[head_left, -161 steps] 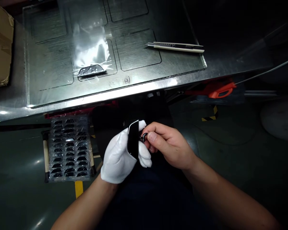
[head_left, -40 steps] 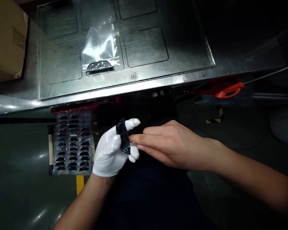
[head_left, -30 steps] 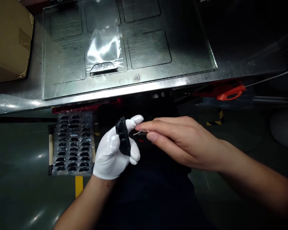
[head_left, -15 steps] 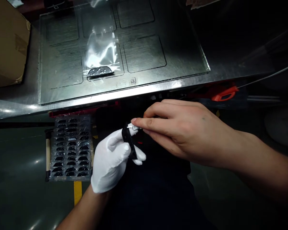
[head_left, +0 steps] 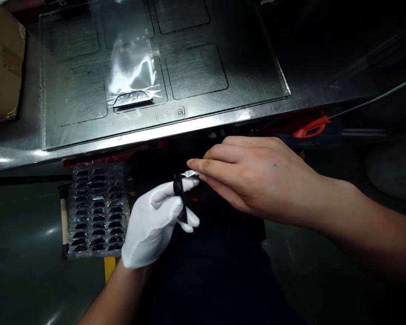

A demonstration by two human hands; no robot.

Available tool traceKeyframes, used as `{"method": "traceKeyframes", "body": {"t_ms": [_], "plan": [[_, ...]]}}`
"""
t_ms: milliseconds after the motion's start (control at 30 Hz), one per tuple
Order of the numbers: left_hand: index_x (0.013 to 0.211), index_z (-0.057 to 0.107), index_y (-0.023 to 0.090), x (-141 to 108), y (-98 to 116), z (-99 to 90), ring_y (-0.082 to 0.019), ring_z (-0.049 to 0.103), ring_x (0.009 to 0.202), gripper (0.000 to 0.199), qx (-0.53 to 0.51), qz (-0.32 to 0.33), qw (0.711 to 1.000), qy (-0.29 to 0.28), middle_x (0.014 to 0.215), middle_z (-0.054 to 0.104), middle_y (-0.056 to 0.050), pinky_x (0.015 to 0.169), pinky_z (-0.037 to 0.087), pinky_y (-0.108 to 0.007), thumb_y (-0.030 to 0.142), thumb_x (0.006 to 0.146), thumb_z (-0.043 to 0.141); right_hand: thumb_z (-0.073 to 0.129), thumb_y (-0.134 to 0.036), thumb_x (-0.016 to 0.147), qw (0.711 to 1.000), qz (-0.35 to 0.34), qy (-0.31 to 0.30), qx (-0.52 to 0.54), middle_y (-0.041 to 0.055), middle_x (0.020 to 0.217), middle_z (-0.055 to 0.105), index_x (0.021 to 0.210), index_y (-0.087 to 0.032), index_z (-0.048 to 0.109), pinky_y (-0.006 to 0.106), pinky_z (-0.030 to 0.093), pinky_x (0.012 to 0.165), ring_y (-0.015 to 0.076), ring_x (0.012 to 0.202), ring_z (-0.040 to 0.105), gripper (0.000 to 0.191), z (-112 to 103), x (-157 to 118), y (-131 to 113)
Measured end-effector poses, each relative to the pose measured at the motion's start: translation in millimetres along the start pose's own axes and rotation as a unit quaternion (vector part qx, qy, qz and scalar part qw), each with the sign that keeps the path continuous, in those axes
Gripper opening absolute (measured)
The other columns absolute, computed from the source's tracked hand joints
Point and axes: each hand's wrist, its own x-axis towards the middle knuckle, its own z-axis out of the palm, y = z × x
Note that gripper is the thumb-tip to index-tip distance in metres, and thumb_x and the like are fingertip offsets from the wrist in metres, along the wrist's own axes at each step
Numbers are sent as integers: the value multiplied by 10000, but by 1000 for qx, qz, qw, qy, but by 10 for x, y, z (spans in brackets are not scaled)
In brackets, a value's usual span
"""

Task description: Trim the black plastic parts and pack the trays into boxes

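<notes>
My left hand [head_left: 149,230], in a white glove, is closed around a small, narrow black plastic part [head_left: 178,187], held nearly upright between thumb and fingers. My bare right hand [head_left: 257,174] pinches a small silvery metal blade [head_left: 190,173] at its fingertips. The blade's tip is at the upper end of the black part; whether it touches I cannot tell. Both hands are in front of the bench edge, above my dark-clothed lap.
On the metal bench [head_left: 23,146] lies a glass sheet [head_left: 196,74] bearing a clear plastic bag [head_left: 133,67] with a black part in it. A cardboard box [head_left: 3,63] stands left. Below is a tray [head_left: 98,212] of several black parts; an orange handle [head_left: 311,127] is at right.
The black part has turned slightly more upright in my left hand. The blade has shifted to the part's upper end. The whole view has moved a little.
</notes>
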Motion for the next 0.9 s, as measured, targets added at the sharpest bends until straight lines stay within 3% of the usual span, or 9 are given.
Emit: {"method": "traceKeyframes", "body": {"t_ms": [133,467,633,900], "plan": [[1279,737,158,12,-18,-16,-142,677,608,440,-32,4,999,-23,707,734,-83,564,549,-179,442,946,699,411,-319,1101,997,34,24,57,62,1000,757,1287,-190,688,308,478,719,187,826,678,358,-6,-42,-1],[1340,701,189,-10,-41,12,-147,699,671,489,-55,53,997,16,787,749,-84,609,568,-179,444,924,735,410,-324,1092,995,44,-60,70,54,939,735,1103,-196,725,272,415,626,159,745,654,341,30,52,-125],[1305,725,197,-25,-45,12,-161,704,653,483,-36,57,997,39,780,735,-60,607,598,-215,428,884,782,415,-329,1087,995,43,-77,54,51,923,734,1109,-198,738,270,374,598,156,722,646,349,34,65,-140],[1341,709,204,-1,-46,-8,-167,728,757,448,-31,66,997,27,853,775,-91,653,591,-195,396,938,725,429,-332,1086,990,35,-122,55,49,934,747,1184,-214,727,276,389,616,165,732,664,335,32,33,-155]]}}
